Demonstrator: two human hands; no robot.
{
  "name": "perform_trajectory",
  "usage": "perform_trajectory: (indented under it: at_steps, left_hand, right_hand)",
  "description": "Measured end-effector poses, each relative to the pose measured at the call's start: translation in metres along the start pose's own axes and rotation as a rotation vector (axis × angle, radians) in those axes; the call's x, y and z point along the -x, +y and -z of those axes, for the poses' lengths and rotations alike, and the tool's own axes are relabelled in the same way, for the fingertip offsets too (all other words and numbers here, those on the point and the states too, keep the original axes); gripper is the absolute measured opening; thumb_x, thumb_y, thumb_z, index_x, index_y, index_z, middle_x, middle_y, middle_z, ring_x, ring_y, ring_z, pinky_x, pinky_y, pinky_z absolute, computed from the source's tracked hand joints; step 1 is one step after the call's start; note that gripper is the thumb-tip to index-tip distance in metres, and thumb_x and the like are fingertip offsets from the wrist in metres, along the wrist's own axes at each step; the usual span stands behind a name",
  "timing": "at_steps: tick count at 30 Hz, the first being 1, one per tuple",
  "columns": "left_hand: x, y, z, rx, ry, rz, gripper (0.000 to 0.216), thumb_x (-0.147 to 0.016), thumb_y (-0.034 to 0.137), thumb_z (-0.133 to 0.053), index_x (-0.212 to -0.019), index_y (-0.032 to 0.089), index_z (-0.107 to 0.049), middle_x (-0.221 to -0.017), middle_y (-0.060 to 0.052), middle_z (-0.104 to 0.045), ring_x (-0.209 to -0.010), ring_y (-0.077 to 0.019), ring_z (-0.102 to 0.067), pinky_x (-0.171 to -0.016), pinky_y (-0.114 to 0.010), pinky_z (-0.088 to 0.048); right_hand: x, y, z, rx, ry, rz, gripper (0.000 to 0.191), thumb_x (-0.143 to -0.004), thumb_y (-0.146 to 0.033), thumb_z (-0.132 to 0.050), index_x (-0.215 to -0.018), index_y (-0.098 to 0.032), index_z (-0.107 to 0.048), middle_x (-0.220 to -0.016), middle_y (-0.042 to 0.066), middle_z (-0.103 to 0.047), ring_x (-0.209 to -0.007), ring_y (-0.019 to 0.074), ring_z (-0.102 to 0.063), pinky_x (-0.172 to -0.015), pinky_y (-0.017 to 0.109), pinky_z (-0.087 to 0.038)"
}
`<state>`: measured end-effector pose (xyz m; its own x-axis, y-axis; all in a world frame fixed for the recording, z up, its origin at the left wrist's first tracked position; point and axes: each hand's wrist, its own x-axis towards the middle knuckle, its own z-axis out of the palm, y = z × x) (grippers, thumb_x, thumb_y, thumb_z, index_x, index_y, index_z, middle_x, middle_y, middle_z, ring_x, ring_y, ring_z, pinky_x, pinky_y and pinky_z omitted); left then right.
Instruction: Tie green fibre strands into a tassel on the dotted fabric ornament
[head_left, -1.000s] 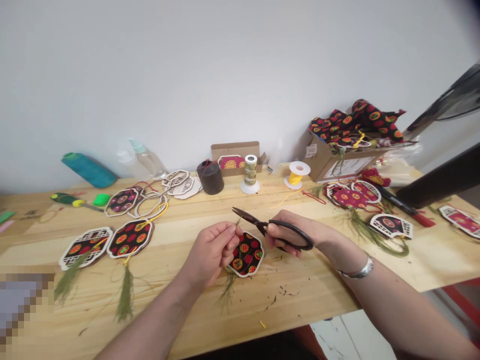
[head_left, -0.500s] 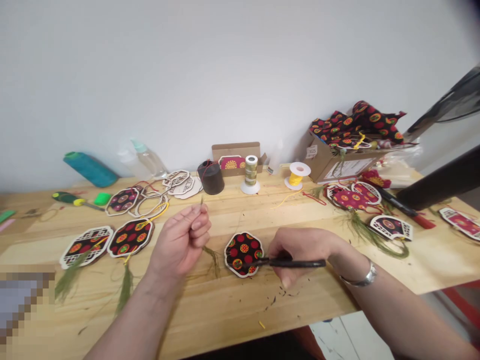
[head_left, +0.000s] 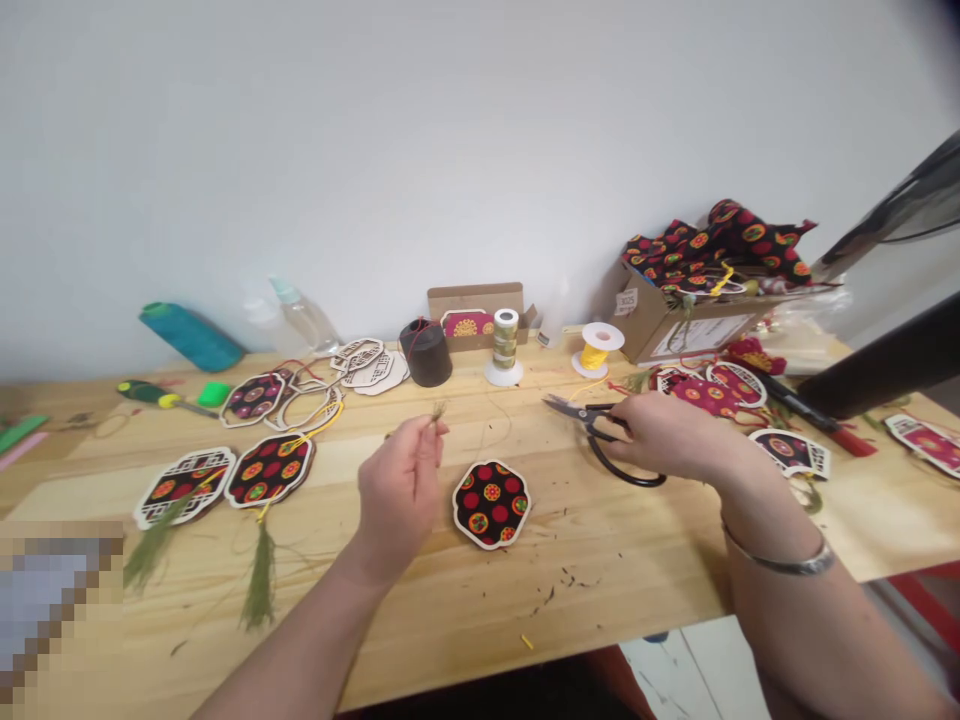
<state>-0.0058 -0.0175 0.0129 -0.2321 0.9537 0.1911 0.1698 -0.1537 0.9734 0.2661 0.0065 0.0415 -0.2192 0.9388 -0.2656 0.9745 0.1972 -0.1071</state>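
Soft, fairly bright light covers the desk (head_left: 660, 590), apparently from above, with a pale sheen near its right end. Faint shadows lie beside the left forearm (head_left: 307, 620) and the right forearm (head_left: 787, 620) toward the front edge. The wall (head_left: 480, 150) glows mildly behind the back edge and dims toward the upper corners. A silver bracelet (head_left: 799, 566) catches a glint. The wide lens stretches things near the desk's ends; the clear bottle (head_left: 311, 325) at the back left looks washed out, and coarse pixelation masks the front left corner.
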Motion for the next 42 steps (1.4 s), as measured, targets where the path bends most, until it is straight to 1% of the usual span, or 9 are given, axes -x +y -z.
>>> perform_trajectory:
  at_steps: [5,10,15,19,23,25,30,35,42]
  left_hand:
    - [0.001,-0.012,-0.009,0.087,-0.258,0.234,0.016,-0.078,0.030,-0.058,-0.073,0.016,-0.063,-0.054,0.002,-0.047,-0.047,-0.0071,-0.037,-0.044,-0.017,-0.029]
    - [-0.003,-0.015,-0.012,0.372,-0.281,0.500,0.022,-0.070,0.034,-0.066,-0.070,0.013,-0.058,-0.050,0.006,-0.040,-0.040,-0.0023,-0.026,-0.037,-0.015,-0.019]
    - [-0.004,-0.014,-0.011,0.449,-0.287,0.553,0.022,-0.068,0.031,-0.067,-0.071,0.012,-0.057,-0.050,0.007,-0.039,-0.039,-0.0008,-0.025,-0.036,-0.013,-0.017]
    - [-0.003,-0.014,-0.012,0.470,-0.289,0.565,0.023,-0.067,0.031,-0.068,-0.071,0.012,-0.057,-0.050,0.007,-0.040,-0.039,-0.0008,-0.025,-0.036,-0.013,-0.017]
    - [-0.002,-0.014,-0.013,0.483,-0.314,0.580,0.024,-0.067,0.032,-0.069,-0.071,0.012,-0.056,-0.050,0.007,-0.040,-0.038,-0.0006,-0.025,-0.036,-0.013,-0.016]
    - [-0.002,-0.014,-0.012,0.484,-0.319,0.584,0.024,-0.067,0.032,-0.068,-0.071,0.012,-0.056,-0.050,0.007,-0.040,-0.038,-0.0005,-0.024,-0.036,-0.013,-0.016]
    - [-0.002,-0.013,-0.011,0.495,-0.304,0.577,0.022,-0.068,0.031,-0.068,-0.072,0.012,-0.056,-0.050,0.007,-0.040,-0.038,-0.0004,-0.024,-0.036,-0.013,-0.018]
    - [-0.002,-0.010,-0.010,0.509,-0.297,0.583,0.023,-0.068,0.032,-0.068,-0.070,0.012,-0.056,-0.050,0.007,-0.040,-0.038,-0.0007,-0.025,-0.036,-0.013,-0.018]
    - [-0.001,-0.010,-0.010,0.526,-0.300,0.575,0.023,-0.068,0.032,-0.068,-0.070,0.012,-0.056,-0.050,0.007,-0.040,-0.039,-0.0007,-0.025,-0.036,-0.013,-0.019]
  right_hand:
    - [-0.010,0.012,-0.007,0.106,-0.063,-0.161,0.024,-0.072,-0.028,-0.050,-0.077,-0.010,-0.065,-0.074,0.014,-0.065,-0.061,0.0174,-0.057,-0.050,0.025,-0.033]
    - [-0.010,0.011,-0.007,0.093,-0.072,-0.194,0.020,-0.072,-0.027,-0.053,-0.077,-0.010,-0.065,-0.076,0.014,-0.064,-0.062,0.0186,-0.058,-0.050,0.026,-0.034]
    - [-0.005,0.003,-0.001,0.174,-0.028,-0.214,0.019,-0.077,-0.026,-0.052,-0.075,-0.011,-0.065,-0.073,0.015,-0.063,-0.066,0.0227,-0.059,-0.053,0.029,-0.037]
    - [-0.006,-0.020,0.004,0.172,0.190,0.036,0.017,-0.082,-0.022,-0.051,-0.080,-0.013,-0.065,-0.080,0.015,-0.064,-0.077,0.0237,-0.058,-0.064,0.032,-0.040]
    - [-0.024,-0.055,-0.004,0.042,0.194,0.462,0.010,-0.079,-0.016,-0.060,-0.087,-0.017,-0.066,-0.089,0.007,-0.062,-0.090,0.0189,-0.052,-0.073,0.028,-0.038]
    - [-0.037,-0.069,-0.013,0.030,0.209,0.561,0.007,-0.079,-0.014,-0.060,-0.083,-0.017,-0.066,-0.086,0.006,-0.061,-0.089,0.0184,-0.048,-0.070,0.028,-0.035]
    - [-0.055,-0.083,-0.023,0.194,0.291,0.614,0.014,-0.082,-0.008,-0.052,-0.078,-0.014,-0.064,-0.084,0.008,-0.060,-0.088,0.0203,-0.042,-0.066,0.031,-0.027]
    - [-0.056,-0.086,-0.019,0.366,0.273,0.664,0.015,-0.082,-0.008,-0.052,-0.072,-0.013,-0.062,-0.080,0.009,-0.060,-0.088,0.0224,-0.041,-0.067,0.034,-0.026]
    - [-0.059,-0.088,-0.024,0.366,0.240,0.713,0.015,-0.082,-0.009,-0.052,-0.072,-0.013,-0.062,-0.078,0.009,-0.061,-0.090,0.0221,-0.043,-0.068,0.033,-0.031]
